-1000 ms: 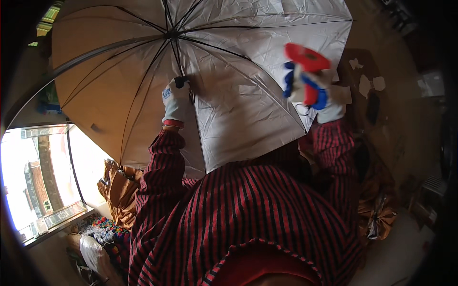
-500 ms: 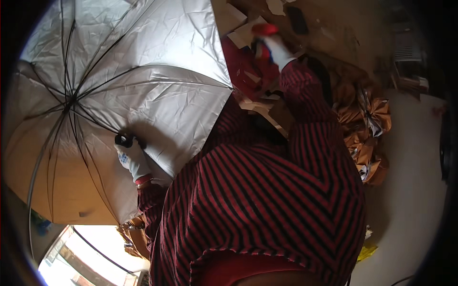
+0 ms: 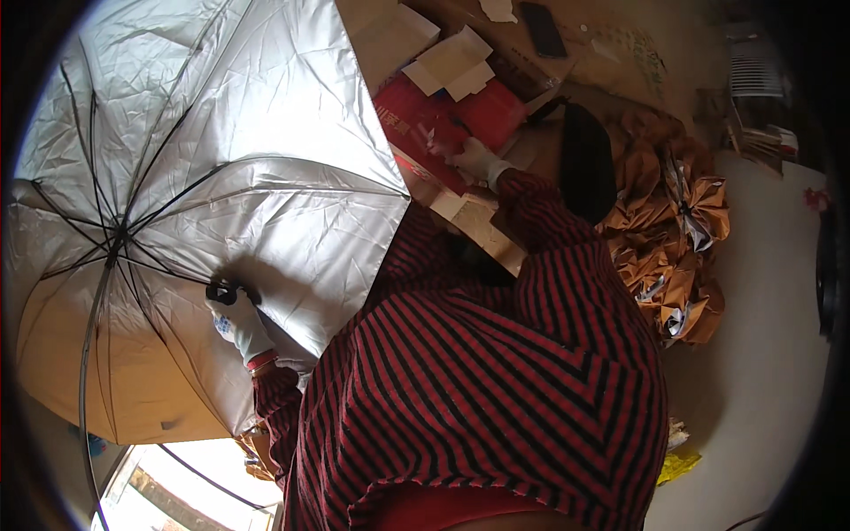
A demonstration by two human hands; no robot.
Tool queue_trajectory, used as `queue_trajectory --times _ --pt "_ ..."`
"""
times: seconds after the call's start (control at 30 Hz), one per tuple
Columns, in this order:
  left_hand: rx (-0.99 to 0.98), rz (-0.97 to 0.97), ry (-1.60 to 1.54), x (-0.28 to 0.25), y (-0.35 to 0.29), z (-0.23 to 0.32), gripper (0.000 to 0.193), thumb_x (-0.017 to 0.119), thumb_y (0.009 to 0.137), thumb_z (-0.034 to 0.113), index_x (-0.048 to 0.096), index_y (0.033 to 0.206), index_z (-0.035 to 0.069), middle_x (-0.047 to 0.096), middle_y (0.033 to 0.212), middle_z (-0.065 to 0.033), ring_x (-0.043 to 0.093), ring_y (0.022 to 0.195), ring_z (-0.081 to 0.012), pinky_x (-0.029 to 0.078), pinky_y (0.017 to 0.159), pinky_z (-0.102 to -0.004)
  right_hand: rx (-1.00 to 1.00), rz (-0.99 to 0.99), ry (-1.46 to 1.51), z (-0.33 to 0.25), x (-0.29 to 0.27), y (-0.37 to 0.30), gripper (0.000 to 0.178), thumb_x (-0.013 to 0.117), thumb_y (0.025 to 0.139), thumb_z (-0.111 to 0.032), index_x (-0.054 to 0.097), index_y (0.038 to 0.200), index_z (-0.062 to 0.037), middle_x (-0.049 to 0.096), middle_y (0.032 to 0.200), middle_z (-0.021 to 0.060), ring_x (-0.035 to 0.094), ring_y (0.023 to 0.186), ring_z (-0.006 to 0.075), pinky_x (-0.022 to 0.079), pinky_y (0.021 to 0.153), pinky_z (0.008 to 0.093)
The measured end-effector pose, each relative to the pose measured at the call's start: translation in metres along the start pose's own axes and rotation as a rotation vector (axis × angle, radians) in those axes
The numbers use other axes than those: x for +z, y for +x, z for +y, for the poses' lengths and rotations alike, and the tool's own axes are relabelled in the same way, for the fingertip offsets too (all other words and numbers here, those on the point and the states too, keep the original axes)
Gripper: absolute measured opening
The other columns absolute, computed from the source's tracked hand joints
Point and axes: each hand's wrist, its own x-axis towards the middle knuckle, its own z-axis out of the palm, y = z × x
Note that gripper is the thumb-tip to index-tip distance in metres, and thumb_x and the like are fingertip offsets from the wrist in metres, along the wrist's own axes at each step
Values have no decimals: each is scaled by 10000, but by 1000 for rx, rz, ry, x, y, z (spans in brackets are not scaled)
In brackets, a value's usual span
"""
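Head view: I see my gloved left hand (image 3: pixel 237 320) clamped on the handle (image 3: pixel 221 290) of the open umbrella (image 3: pixel 204 177) at left; my right hand (image 3: pixel 474 159) rests on red card (image 3: pixel 434 119), grip unclear, beside white paper (image 3: pixel 452 62).

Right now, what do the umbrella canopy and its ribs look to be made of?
The umbrella canopy looks like thin coated fabric, silvery and slightly glossy: it creases and reflects light. The ribs look like thin dark metal rods, though painted fibreglass is possible. The left hand grips the handle.
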Motion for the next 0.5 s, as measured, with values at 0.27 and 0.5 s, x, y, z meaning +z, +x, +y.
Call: queue_trajectory --times 0.27,0.5 --pt "-32 -20 -24 3 5 5 446 653 782 208 531 1168 22 638 1072 -185 620 985 -347 482 844 -417 252 152 260 24 -14 4 488 634 778 -339 588 1095 30 660 975 231 639 929 381 504 793 466" --pt "42 35 25 13 6 0 456 638 799 224 515 1189 24 642 1076 -201 624 966 -367 492 823 -431 306 435 -318 79 -4 63 532 594 787 -281 502 1193 52 630 1009 277 635 907 403 515 737 504"
